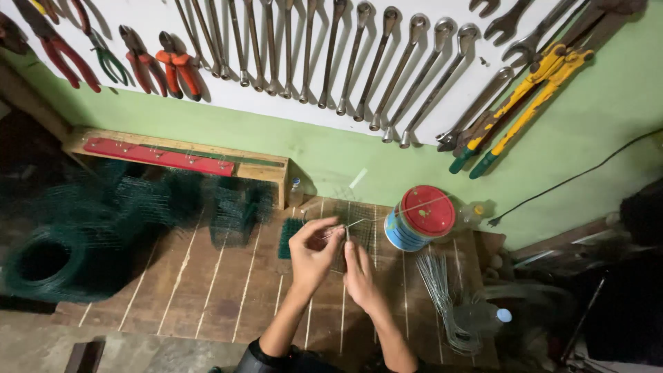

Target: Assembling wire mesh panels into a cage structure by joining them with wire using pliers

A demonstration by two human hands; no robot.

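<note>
My left hand [314, 254] and my right hand [360, 275] meet over a wooden plank bench [207, 290]. Both pinch a thin piece of silver wire [352, 224] that runs up and to the right from my fingertips. Under the hands lies a small piece of green wire mesh [291, 233]. Just to the right stands a round tin with a red lid [420, 217].
A bundle of cut silver wires [442, 290] and a clear bottle with a blue cap [487, 318] lie at the right. Rolls and folded pieces of green mesh [103, 221] fill the left. Spanners, pliers and yellow bolt cutters [525, 97] hang on the wall.
</note>
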